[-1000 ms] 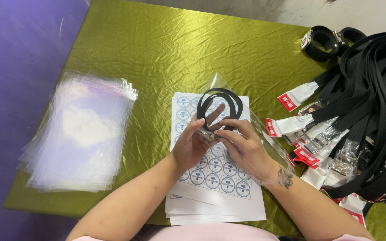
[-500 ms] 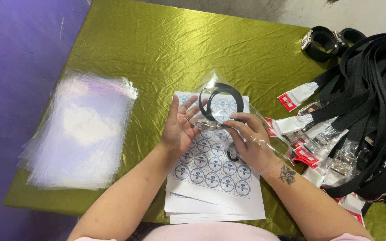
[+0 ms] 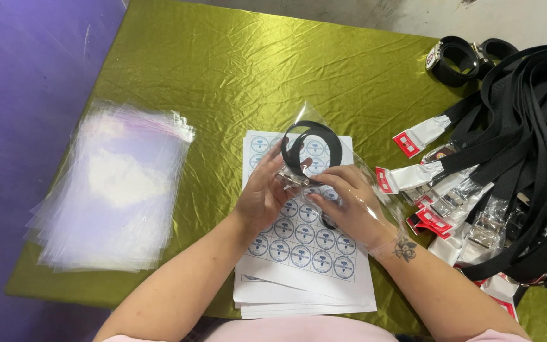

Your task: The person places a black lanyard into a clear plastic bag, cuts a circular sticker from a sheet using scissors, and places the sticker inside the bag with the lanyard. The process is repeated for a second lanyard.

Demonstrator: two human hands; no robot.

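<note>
Evenly and brightly lit from above, soft sheen on the wrinkled green tabletop [image 3: 223,76], glare on the clear bag stack [image 3: 115,190] near its left edge; sharp, shadows faint.

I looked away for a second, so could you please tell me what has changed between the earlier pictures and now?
The left hand, spread open half a second ago, has closed back onto the coiled black belt in its clear plastic bag, beside the right hand, which kept its hold. The white sticker sheets, the stack of clear bags and the black belt pile stayed put.
</note>
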